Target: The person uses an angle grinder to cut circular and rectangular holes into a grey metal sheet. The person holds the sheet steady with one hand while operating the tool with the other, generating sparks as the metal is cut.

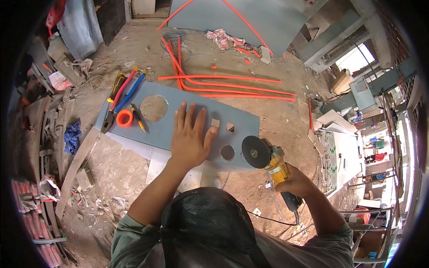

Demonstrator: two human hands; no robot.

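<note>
My left hand (pixel 190 136) lies flat with its fingers spread on a grey sheet-metal panel (pixel 178 94). A large round hole, a smaller round hole and two small square holes are cut in the panel. The thumb rests just below one square hole. In my right hand (pixel 292 181) is a yellow angle grinder (pixel 277 167), gripped around its body. Its dark disc (pixel 256 152) hangs at the panel's right end; I cannot tell whether they touch or the disc spins. Pliers (pixel 129 91) with coloured handles, a small yellow-black tool (pixel 138 119) and a roll of orange tape (pixel 124 118) lie on the panel's left end.
Orange pipes (pixel 223 82) lie on the dirt floor beyond the panel. A larger grey panel (pixel 237 22) and a crumpled cloth (pixel 222 39) are farther back. The grinder's cord (pixel 272 219) trails near my body. Bricks (pixel 33 223) are stacked at left; people (pixel 375 156) stand far right.
</note>
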